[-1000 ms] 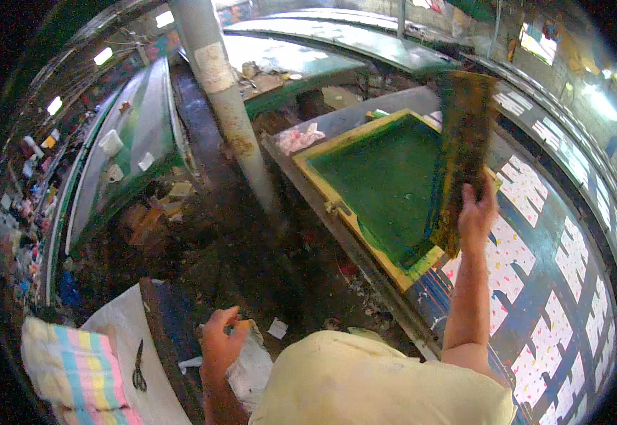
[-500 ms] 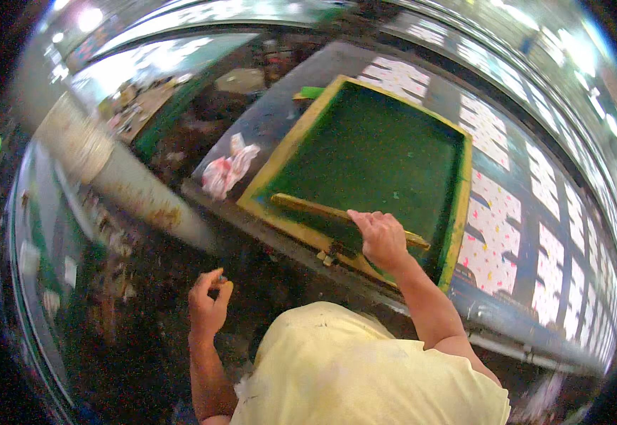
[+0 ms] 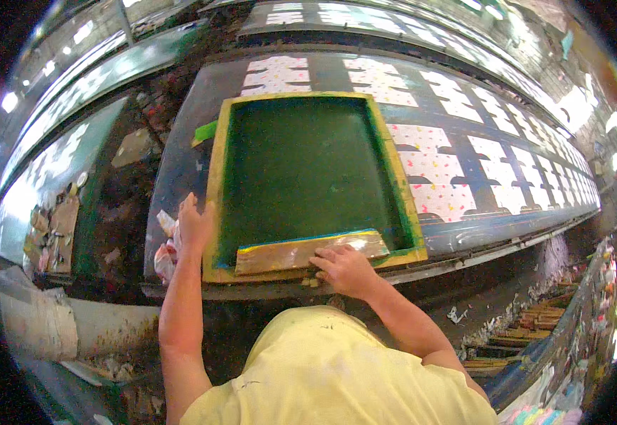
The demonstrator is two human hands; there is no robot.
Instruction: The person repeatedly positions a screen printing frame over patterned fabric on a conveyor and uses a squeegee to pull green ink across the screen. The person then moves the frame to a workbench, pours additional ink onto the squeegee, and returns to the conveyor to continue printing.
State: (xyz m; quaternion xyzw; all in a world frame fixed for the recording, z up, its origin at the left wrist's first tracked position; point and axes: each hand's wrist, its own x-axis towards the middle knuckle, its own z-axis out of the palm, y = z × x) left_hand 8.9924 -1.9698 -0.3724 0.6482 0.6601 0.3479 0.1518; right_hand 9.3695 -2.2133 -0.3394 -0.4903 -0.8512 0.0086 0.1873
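Note:
A screen-printing frame (image 3: 217,163) with yellowish wooden sides and a dark green mesh lies on the long table. Inside its near end, a wide wooden squeegee (image 3: 280,259) with a blue-and-yellow-stained upper edge leans back toward me. My right hand (image 3: 347,270) grips it right of the middle, fingers over its face. My left hand (image 3: 195,225) is beside the frame's left side, its fingers pointing away from me and partly apart; whether it touches the wood is unclear. Just left of that wrist sits a crumpled white-and-red rag or bag (image 3: 165,261), partly covered by the forearm.
White patterned cut pieces (image 3: 427,161) lie in rows along the dark table (image 3: 457,237). A green strip (image 3: 205,132) sticks out at the frame's far left. At lower left is a thick pale pipe (image 3: 113,326). Stacked wooden pieces (image 3: 528,327) are at lower right.
My view has turned, so the frame appears straighter. My left hand has risen from beside my body to the frame's left side. The squeegee has come nearer me and tilted, still in my right hand.

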